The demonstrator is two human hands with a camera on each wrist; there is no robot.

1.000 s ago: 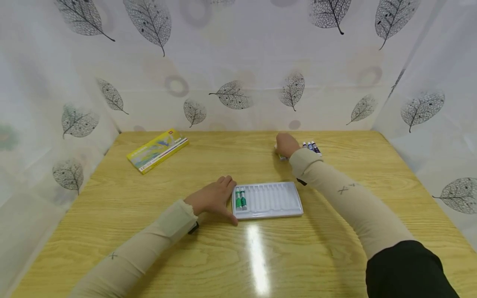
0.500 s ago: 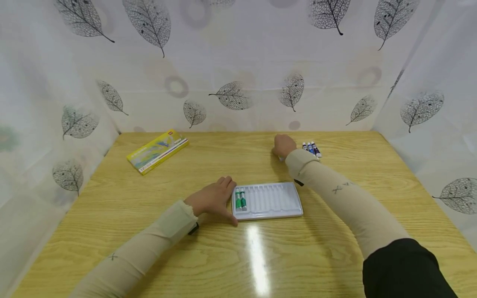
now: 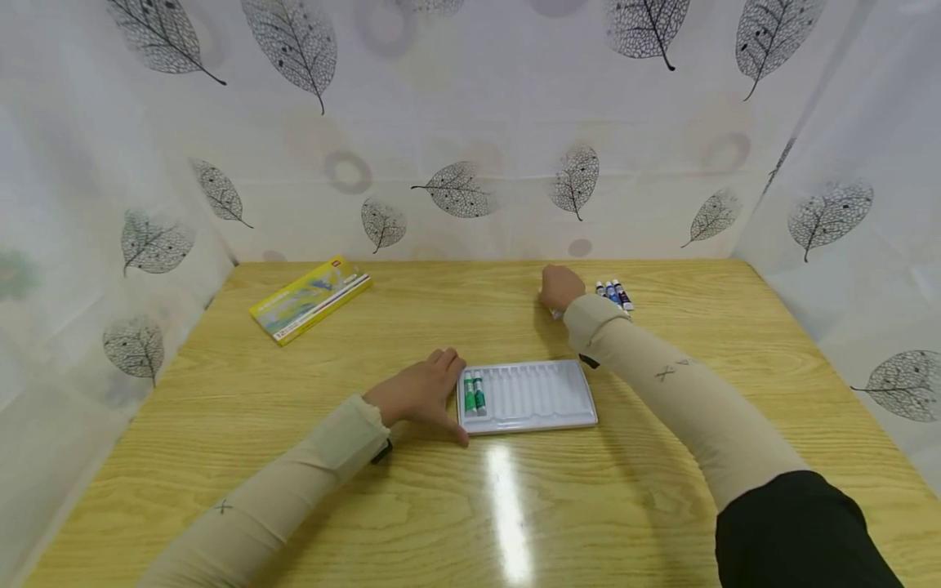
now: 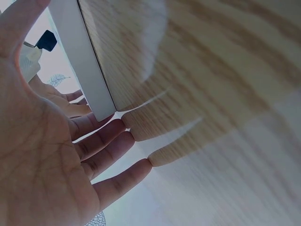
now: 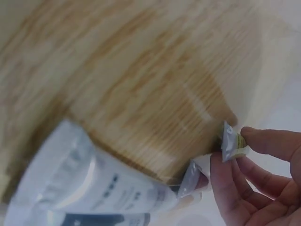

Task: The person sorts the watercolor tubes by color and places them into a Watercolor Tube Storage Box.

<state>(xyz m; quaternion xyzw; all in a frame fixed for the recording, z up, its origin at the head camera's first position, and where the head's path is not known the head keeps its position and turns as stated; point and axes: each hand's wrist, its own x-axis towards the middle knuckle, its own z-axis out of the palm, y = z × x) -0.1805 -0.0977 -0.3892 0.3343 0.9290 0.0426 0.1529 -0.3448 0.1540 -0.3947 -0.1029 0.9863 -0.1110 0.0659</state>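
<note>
A white plastic tray [image 3: 540, 400] with slots lies mid-table, a green paint tube [image 3: 470, 394] and a darker green paint tube [image 3: 480, 394] in its leftmost slots. My left hand [image 3: 422, 390] spans the tray's left end, thumb by the front corner, fingers at the back one. The left wrist view shows those fingers straight against the tray's white edge [image 4: 82, 66]. Farther back on the right, my right hand [image 3: 562, 287] pinches a paint tube [image 5: 233, 143] between thumb and fingers; its silver crimped end and a yellow-green band show. More silver-ended paint tubes [image 5: 117, 183] lie close by.
Blue and purple capped paint tubes [image 3: 614, 295] lie just right of my right hand, partly hidden by the sleeve. A yellow flat box [image 3: 311, 300] rests at the table's back left. A leaf-patterned curtain [image 3: 470, 122] hangs behind the wooden table [image 3: 331, 506].
My right hand has shifted slightly left and down among the tubes, uncovering more of the blue and purple ones. The left hand and tray have stayed put.
</note>
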